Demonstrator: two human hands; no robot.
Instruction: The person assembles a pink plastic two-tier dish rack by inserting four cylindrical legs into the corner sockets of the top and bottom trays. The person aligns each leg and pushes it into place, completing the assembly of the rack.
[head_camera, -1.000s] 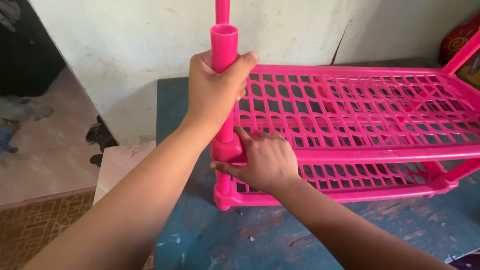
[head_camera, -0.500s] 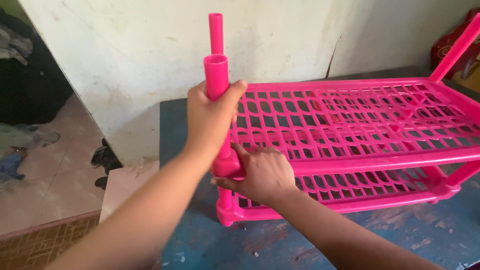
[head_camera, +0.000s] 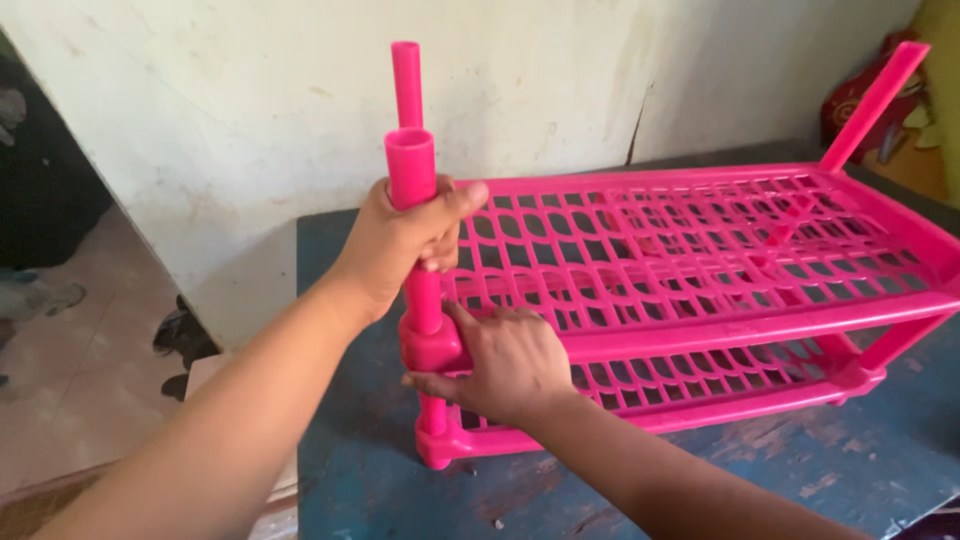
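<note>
A pink plastic rack (head_camera: 700, 250) with two slatted shelves stands on a blue table (head_camera: 700, 480). My left hand (head_camera: 405, 240) is wrapped around an upright pink tube (head_camera: 412, 165) at the rack's near left corner. The tube's lower end sits in the corner socket of the upper shelf. My right hand (head_camera: 500, 365) presses on that corner, fingers spread over the shelf's front edge. A second thinner pink tube (head_camera: 406, 85) rises behind the first one. Another pink tube (head_camera: 875, 100) slants up at the rack's far right corner.
A stained white wall (head_camera: 250, 130) rises behind the table. To the left the floor (head_camera: 80, 400) lies lower, with dark items and footwear on it. Red and yellow objects (head_camera: 860, 105) sit at the far right, behind the rack.
The view has shifted, so the rack and hands sit lower and further right in the frame. My left hand still grips the upright tube. My right hand stays on the shelf corner.
</note>
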